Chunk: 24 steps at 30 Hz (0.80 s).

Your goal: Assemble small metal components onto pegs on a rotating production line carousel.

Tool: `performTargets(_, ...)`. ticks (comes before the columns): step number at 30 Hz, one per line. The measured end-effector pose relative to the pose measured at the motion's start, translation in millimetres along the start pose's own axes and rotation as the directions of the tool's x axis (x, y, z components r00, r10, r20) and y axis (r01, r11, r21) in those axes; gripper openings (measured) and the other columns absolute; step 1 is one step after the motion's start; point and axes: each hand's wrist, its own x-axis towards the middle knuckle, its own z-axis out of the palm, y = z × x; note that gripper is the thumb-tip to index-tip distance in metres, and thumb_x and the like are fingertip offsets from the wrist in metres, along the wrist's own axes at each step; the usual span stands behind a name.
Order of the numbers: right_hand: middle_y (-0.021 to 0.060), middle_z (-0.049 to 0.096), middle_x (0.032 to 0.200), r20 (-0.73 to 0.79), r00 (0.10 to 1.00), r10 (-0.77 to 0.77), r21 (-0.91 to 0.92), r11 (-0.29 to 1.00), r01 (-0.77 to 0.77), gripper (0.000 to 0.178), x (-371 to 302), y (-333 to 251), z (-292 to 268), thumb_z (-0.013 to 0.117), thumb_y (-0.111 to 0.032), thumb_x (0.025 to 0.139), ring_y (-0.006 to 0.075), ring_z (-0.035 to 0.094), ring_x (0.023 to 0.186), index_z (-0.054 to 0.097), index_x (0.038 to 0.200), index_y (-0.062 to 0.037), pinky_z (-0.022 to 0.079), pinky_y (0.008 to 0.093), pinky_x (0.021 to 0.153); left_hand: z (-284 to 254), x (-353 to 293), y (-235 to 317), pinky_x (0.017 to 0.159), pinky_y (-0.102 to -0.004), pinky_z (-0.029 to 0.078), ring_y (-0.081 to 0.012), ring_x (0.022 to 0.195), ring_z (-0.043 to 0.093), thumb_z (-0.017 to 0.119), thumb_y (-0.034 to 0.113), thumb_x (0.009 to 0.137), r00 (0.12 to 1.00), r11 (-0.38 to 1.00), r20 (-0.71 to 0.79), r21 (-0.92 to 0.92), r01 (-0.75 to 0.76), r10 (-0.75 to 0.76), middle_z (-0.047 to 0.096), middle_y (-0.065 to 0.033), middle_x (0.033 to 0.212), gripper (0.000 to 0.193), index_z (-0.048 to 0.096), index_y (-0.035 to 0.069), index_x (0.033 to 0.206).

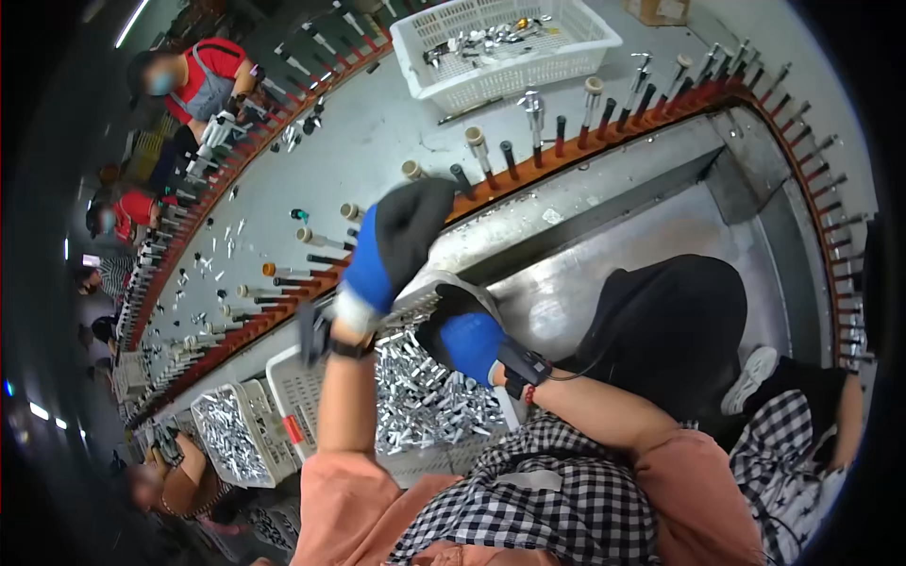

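Observation:
My left hand, in a blue and black glove, is raised over the orange rail beside its row of upright pegs. Its fingers are curled, and whatever they close round is hidden. Close by stands a dark-tipped peg. My right hand, gloved the same way, is over the far right side of a white plastic basket. Its dark fingers are bent inward, and what is in them cannot be made out. Many small shiny metal cylindrical parts fill the basket below both hands.
The orange rail with red-based pegs curves round the grey table. A white crate of metal pieces stands on it. Another basket of parts is at left. A metal trough lies at right. Co-workers are along the left.

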Motion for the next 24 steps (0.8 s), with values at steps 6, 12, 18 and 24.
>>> performTargets(6, 0.0201, 0.076, 0.096, -0.215, 0.948, 0.235, 0.648, 0.761, -0.042, 0.017, -7.2, -2.6, 56.1, 0.062, -0.011, 0.100, 0.0345, 0.073, 0.088, 0.079, 0.101, -0.0078, 0.055, 0.0414, 0.084, 53.9, 124.5, -59.6, 0.102, -0.0385, 0.055, -0.0223, 0.120, 0.069, 0.045, 0.027, 0.117, 0.956, 0.989, -0.268, -0.053, -0.136, 0.118, 0.073, -0.0145, 0.130, 0.042, 0.064, 0.000, 0.143)
performTargets(12, 0.0155, 0.070, 0.075, -0.161, 0.983, 0.093, 0.066, 0.994, -0.084, 0.013, -13.7, -7.7, 1.5, 0.066, -0.015, 0.090, 0.0333, 0.067, 0.075, 0.074, 0.082, -0.0090, 0.051, 0.0438, 0.088, 47.9, 61.4, -33.4, 0.074, -0.0317, 0.052, -0.0162, 0.074, 0.066, 0.062, 0.032, 0.109, 0.986, 0.988, -0.126, 0.095, 0.118, -0.106, 0.076, -0.0117, 0.089, 0.043, 0.077, -0.007, 0.114)
performTargets(18, 0.0151, 0.071, 0.077, -0.171, 0.981, 0.090, 0.163, 0.985, -0.062, 0.011, -16.4, 7.3, 20.0, 0.069, -0.015, 0.085, 0.0343, 0.071, 0.089, 0.076, 0.078, -0.0103, 0.050, 0.0481, 0.103, 17.3, -76.1, 41.8, 0.074, -0.0308, 0.053, -0.0153, 0.078, 0.068, 0.062, 0.025, 0.109, 0.983, 0.895, 0.062, 0.427, 0.129, -0.172, 0.077, -0.0105, 0.092, 0.034, 0.077, -0.005, 0.115)
performTargets(24, 0.0172, 0.072, 0.089, -0.134, 0.986, 0.102, -0.024, 0.994, -0.106, 0.009, -15.3, -16.2, 14.4, 0.069, -0.011, 0.082, 0.0344, 0.070, 0.100, 0.077, 0.084, -0.0086, 0.051, 0.0451, 0.104, -47.4, -197.8, 35.3, 0.071, -0.0369, 0.055, -0.0261, 0.081, 0.075, 0.065, 0.017, 0.103, 0.929, 0.609, 0.081, 0.775, 0.170, -0.362, 0.077, -0.0191, 0.094, 0.025, 0.079, -0.002, 0.112)
